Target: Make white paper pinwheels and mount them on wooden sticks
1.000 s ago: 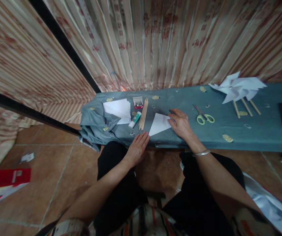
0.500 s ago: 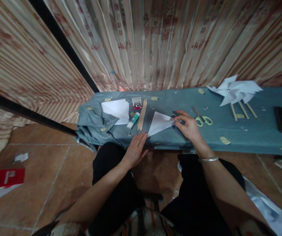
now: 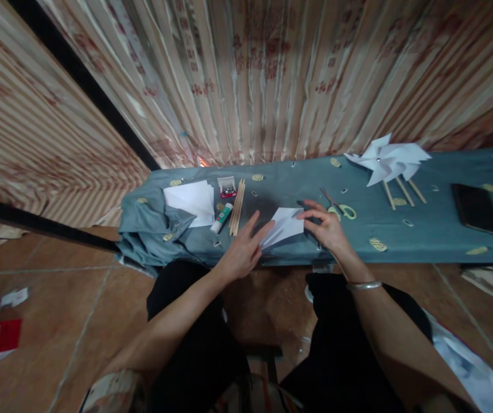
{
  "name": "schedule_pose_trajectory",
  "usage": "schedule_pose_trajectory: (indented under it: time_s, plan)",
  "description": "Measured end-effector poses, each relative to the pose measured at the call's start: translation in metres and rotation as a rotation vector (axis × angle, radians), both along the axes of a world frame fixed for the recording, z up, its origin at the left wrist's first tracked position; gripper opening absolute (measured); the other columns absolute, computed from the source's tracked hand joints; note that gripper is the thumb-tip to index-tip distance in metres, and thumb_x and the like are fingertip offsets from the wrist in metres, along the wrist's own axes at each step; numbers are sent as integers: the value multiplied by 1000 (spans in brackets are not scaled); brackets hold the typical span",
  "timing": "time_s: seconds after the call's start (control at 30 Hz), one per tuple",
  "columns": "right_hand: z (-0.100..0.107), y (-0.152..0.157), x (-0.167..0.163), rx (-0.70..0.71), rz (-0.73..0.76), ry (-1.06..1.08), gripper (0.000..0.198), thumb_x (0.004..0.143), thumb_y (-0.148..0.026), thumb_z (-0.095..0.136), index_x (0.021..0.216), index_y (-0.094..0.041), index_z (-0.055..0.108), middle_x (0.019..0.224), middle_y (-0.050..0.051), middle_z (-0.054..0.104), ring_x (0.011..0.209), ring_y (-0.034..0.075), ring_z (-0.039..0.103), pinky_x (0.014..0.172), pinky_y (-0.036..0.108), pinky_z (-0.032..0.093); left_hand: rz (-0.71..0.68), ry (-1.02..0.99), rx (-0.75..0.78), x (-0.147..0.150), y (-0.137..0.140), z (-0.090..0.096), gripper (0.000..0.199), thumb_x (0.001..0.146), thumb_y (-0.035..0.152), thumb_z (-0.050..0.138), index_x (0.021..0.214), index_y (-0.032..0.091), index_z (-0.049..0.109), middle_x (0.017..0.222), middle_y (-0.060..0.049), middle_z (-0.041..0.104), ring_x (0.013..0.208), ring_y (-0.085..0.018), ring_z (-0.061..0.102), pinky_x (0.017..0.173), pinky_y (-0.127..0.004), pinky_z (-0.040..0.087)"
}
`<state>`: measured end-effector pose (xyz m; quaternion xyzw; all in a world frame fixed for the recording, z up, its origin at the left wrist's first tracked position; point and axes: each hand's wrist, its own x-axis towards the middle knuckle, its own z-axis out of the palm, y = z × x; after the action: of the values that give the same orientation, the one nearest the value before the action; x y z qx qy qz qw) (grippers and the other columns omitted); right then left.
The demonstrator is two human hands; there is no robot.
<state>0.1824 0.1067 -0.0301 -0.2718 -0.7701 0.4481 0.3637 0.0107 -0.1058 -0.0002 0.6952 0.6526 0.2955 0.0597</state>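
Note:
A white sheet of paper [image 3: 287, 225] lies partly unfolded on the cloth-covered bench in front of me, a shaded crease running across it. My right hand [image 3: 326, 225] pinches its right edge between thumb and fingers. With fingers stretched and apart, my left hand [image 3: 244, 250] touches the sheet's left side. Just left of the sheet are several thin wooden sticks [image 3: 237, 207], a glue stick [image 3: 221, 218] and a small open box of pins [image 3: 228, 188]. Scissors with yellow-green handles [image 3: 346, 211] lie beyond my right hand, partly hidden by it.
A stack of white paper [image 3: 192, 201] sits at the bench's left end, partly under a cloth fold. White paper pinwheels [image 3: 390, 160] on sticks lie to the right, near a dark phone-like slab [image 3: 477, 207]. A striped curtain [image 3: 246, 86] hangs behind the bench [image 3: 427, 244].
The folded triangle of paper has opened into a wider, four-sided shape. My left hand has moved up onto its left side. The whole view has shifted slightly.

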Motion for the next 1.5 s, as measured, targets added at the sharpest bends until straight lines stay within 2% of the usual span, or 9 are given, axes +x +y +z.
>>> schedule_pose_trajectory:
  time_s: [0.17, 0.33, 0.5, 0.7, 1.03, 1.13, 1.27, 1.43, 1.5]
  plan:
    - [-1, 0, 0, -9, 9, -36, 10, 70, -24, 67, 76, -24, 75, 126, 8, 65, 122, 27, 58, 109, 50, 36, 8, -193, -103, 10, 23, 1, 62, 95, 38, 47, 152, 22, 27, 161, -14, 20, 145, -28, 30, 117, -46, 33]
    - [-1, -3, -3, -11, 25, -55, 11, 71, -25, 66, 78, -23, 74, 127, 10, 64, 123, 27, 58, 109, 48, 37, 19, -289, -93, 9, 34, -12, 46, 97, 41, 42, 139, 22, 48, 154, -10, 39, 141, -23, 40, 116, -44, 35]
    - [-5, -2, -1, 50, 39, -98, 10, 73, -25, 66, 80, -24, 73, 129, 9, 63, 123, 27, 58, 107, 47, 39, 97, -364, -147, 9, 34, -17, 53, 94, 47, 48, 137, 16, 51, 145, -13, 50, 134, -26, 48, 114, -46, 38]
    - [-4, -9, 9, 291, 47, -214, 12, 78, -27, 64, 86, -24, 73, 133, 11, 60, 133, 30, 48, 110, 51, 37, 185, -463, -178, 7, 34, -12, 53, 95, 47, 45, 137, 15, 52, 145, -13, 51, 138, -27, 44, 118, -48, 32]
    - [16, -52, 25, 754, 79, -512, 40, 86, -24, 57, 126, -19, 58, 153, 18, 39, 147, 34, 24, 109, 58, 28, 326, -630, -139, 5, 40, -18, 56, 93, 42, 50, 143, 16, 43, 152, -13, 41, 143, -26, 36, 123, -49, 23]
    - [17, -60, 21, 808, 64, -486, 38, 90, -24, 53, 127, -19, 55, 152, 19, 40, 147, 33, 25, 110, 59, 26, 371, -636, -161, 2, 46, -28, 55, 95, 37, 47, 145, 15, 39, 155, -14, 37, 145, -25, 32, 122, -50, 22]
    - [18, -76, 13, 842, 66, -477, 34, 93, -16, 45, 125, -22, 57, 149, 16, 47, 145, 30, 30, 113, 60, 21, 394, -673, -186, 3, 52, -40, 50, 97, 34, 42, 145, 18, 41, 153, -11, 41, 142, -25, 38, 117, -49, 35]
    - [15, -80, 11, 895, 69, -458, 29, 93, -12, 46, 112, -20, 65, 130, 13, 64, 133, 28, 48, 114, 56, 24, 280, -885, -235, 9, 48, -42, 52, 96, 22, 32, 148, 20, 35, 147, -9, 49, 126, -21, 56, 101, -40, 53]
    - [13, -75, 15, 910, 64, -450, 26, 93, -12, 47, 108, -19, 67, 125, 13, 67, 127, 29, 53, 112, 55, 29, 244, -815, -235, 7, 43, -37, 53, 93, 16, 31, 146, 16, 36, 148, -12, 47, 126, -21, 56, 100, -40, 53]
